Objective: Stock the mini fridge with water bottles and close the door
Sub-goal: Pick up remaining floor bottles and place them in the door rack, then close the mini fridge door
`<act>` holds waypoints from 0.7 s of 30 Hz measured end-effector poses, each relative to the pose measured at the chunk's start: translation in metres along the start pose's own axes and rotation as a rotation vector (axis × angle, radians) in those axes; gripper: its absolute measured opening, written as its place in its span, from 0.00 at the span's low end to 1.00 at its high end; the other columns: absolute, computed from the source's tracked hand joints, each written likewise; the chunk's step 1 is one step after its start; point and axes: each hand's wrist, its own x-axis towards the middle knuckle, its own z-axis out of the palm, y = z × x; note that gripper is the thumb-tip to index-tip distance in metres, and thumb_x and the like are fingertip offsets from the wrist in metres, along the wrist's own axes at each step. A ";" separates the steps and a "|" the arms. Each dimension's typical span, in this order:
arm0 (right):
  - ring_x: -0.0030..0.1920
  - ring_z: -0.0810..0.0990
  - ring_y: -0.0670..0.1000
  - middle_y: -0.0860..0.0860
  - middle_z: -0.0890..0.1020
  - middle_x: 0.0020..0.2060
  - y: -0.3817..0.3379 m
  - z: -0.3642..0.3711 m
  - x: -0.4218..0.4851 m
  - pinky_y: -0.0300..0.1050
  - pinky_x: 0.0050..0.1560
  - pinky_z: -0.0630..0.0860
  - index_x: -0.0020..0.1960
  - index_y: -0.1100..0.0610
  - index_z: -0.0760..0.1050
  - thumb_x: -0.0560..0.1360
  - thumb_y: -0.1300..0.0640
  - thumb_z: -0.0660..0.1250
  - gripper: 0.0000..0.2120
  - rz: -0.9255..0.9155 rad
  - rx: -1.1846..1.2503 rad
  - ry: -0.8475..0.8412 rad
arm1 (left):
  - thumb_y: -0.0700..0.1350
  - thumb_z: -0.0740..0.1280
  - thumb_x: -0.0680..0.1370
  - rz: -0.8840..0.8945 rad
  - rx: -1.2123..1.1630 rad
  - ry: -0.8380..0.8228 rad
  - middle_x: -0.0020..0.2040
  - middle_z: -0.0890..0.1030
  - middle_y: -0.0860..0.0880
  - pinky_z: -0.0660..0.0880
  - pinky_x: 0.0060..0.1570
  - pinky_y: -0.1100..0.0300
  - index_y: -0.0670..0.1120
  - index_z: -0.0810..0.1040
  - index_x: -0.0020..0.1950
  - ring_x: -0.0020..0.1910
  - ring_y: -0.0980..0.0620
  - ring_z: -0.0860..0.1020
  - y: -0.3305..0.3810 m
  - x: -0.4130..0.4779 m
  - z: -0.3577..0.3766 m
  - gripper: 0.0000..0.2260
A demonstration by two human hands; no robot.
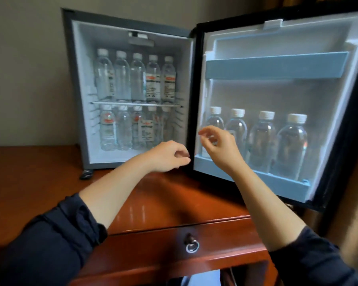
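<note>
The mini fridge (79,83) stands on a wooden desk with its door (277,38) swung wide open to the right. Several water bottles (136,79) fill the upper wire shelf, and several more (124,129) stand on the fridge floor. The lower door rack (277,182) holds several bottles (291,145) in a row. My left hand (170,156) hovers in front of the fridge's lower right corner, fingers loosely curled, holding nothing. My right hand (219,146) is raised in front of the leftmost door bottle, fingers relaxed and empty.
The upper door rack (275,65) is a blue bar with nothing visible in it. The reddish wooden desk (39,182) has a drawer with a ring pull (191,245) below my arms. A grey wall stands behind the fridge.
</note>
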 end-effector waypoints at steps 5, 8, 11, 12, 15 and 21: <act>0.40 0.81 0.52 0.50 0.80 0.36 -0.027 0.037 0.025 0.47 0.47 0.77 0.46 0.52 0.77 0.76 0.59 0.63 0.05 0.032 0.010 -0.257 | 0.42 0.62 0.78 -0.091 0.005 0.022 0.49 0.81 0.44 0.73 0.41 0.67 0.44 0.77 0.57 0.43 0.52 0.79 -0.037 -0.022 -0.040 0.10; 0.38 0.81 0.50 0.52 0.82 0.38 -0.036 0.060 0.051 0.44 0.45 0.76 0.48 0.54 0.78 0.76 0.58 0.63 0.05 0.040 -0.028 -0.380 | 0.43 0.62 0.78 -0.152 -0.006 0.024 0.50 0.80 0.45 0.71 0.36 0.70 0.44 0.77 0.57 0.43 0.54 0.79 -0.061 -0.024 -0.064 0.10; 0.38 0.81 0.49 0.53 0.82 0.41 -0.036 0.085 0.079 0.45 0.44 0.77 0.50 0.56 0.78 0.77 0.58 0.63 0.06 0.052 -0.046 -0.486 | 0.44 0.61 0.79 -0.193 -0.018 0.009 0.48 0.78 0.50 0.71 0.38 0.68 0.45 0.76 0.58 0.44 0.55 0.79 -0.088 -0.014 -0.083 0.10; 0.38 0.81 0.49 0.53 0.82 0.41 -0.034 0.092 0.089 0.45 0.44 0.77 0.49 0.55 0.77 0.77 0.58 0.63 0.05 0.058 -0.049 -0.507 | 0.45 0.61 0.79 -0.201 -0.023 0.016 0.47 0.78 0.52 0.71 0.40 0.68 0.45 0.77 0.58 0.45 0.55 0.79 -0.098 -0.009 -0.089 0.10; 0.38 0.82 0.49 0.53 0.83 0.42 -0.026 0.116 0.119 0.45 0.46 0.78 0.49 0.54 0.77 0.77 0.57 0.63 0.04 0.076 -0.063 -0.549 | 0.46 0.62 0.78 -0.207 -0.091 0.023 0.46 0.78 0.55 0.71 0.43 0.67 0.48 0.77 0.57 0.44 0.58 0.79 -0.128 0.014 -0.103 0.10; 0.49 0.81 0.53 0.53 0.82 0.49 -0.008 0.144 0.193 0.48 0.53 0.77 0.55 0.54 0.78 0.77 0.54 0.64 0.09 0.131 -0.159 -0.670 | 0.46 0.62 0.78 -0.215 -0.164 -0.038 0.50 0.79 0.52 0.71 0.42 0.68 0.47 0.77 0.58 0.47 0.56 0.80 -0.178 0.080 -0.139 0.10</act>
